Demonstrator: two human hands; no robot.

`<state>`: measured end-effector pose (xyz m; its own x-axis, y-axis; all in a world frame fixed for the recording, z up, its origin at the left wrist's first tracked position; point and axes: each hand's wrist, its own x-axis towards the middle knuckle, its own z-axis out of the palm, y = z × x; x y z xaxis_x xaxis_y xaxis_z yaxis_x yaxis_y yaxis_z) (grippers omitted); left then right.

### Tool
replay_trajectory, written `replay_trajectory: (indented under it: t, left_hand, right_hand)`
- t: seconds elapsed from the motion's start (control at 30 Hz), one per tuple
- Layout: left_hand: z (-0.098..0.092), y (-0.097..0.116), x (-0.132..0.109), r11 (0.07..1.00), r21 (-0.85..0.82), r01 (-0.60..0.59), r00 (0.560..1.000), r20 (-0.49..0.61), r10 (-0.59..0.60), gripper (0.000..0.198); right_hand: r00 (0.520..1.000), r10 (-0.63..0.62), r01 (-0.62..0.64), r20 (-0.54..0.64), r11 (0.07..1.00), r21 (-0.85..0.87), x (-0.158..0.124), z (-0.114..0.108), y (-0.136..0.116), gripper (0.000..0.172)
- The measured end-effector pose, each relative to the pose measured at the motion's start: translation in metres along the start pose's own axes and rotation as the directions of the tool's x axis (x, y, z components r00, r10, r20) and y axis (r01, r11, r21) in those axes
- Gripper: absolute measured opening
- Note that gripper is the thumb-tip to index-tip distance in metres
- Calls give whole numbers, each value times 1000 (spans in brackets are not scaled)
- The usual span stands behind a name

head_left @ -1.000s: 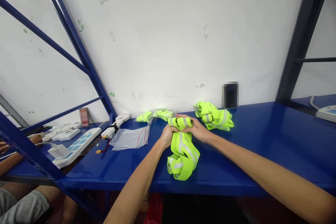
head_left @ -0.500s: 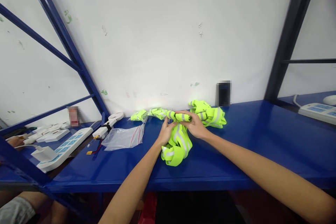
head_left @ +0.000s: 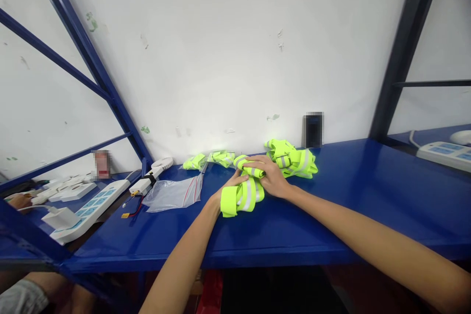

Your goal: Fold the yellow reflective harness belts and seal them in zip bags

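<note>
Both of my hands are on a bundle of neon yellow-green reflective straps (head_left: 248, 194) with silver bands, near the middle of the blue table. My left hand (head_left: 228, 185) grips it from the left, its fingers partly hidden under the material. From the right, my right hand (head_left: 271, 175) wraps its fingers over the rolled upper part. Loose loops hang down toward the front. Behind my right hand lies another strap heap (head_left: 303, 162). Two smaller yellow-green bundles, one on the left (head_left: 195, 161) and one beside it (head_left: 222, 158), rest by the wall.
A clear plastic bag (head_left: 174, 195), a white handheld fan (head_left: 156, 169) and a small wired connector (head_left: 127, 215) lie to the left. Power strips (head_left: 91, 211) flank the table. A dark blurred object (head_left: 313, 131) leans on the wall. Another person's hand (head_left: 20, 202) shows far left.
My right hand has closed further over the rolled strap, which has turned. The hanging loops have been drawn up and left, over my left wrist area.
</note>
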<state>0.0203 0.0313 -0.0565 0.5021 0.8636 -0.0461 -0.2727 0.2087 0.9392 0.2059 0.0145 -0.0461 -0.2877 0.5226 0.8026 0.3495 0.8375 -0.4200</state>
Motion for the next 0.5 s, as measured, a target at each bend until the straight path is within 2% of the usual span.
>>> replay_trajectory:
  t: [0.1,0.2,0.27,0.33,0.37,0.43,0.47,0.5]
  left_hand:
    - [-9,3,-20,990,-14,139,989,58,-138,55]
    - [-14,8,-39,983,60,172,977,118,-178,66]
    - [-14,12,-47,977,121,174,979,82,-185,73]
    - [-10,16,-53,961,224,164,986,-1,-167,73]
    - [-8,18,-56,944,305,129,992,-48,-120,70]
    - [-2,24,-63,864,503,-39,988,-109,109,56]
    - [2,26,-67,785,601,-150,961,-99,259,46]
    - [5,28,-72,687,677,-263,911,-60,408,37]
  right_hand:
    - [988,-92,96,123,995,-29,-6,0,10,62]
    - [977,-81,90,198,995,-37,-12,-2,20,64]
    - [963,-37,48,266,998,-34,-15,-5,23,65]
    - [935,0,12,354,999,-31,-16,-7,25,66]
    - [921,17,-5,390,999,-32,-16,-9,24,65]
    - [900,59,-49,431,998,-35,-15,-13,22,61]
    - [892,82,-78,444,997,-28,-14,-15,20,56]
    - [883,106,-114,457,993,-10,-13,-17,18,50]
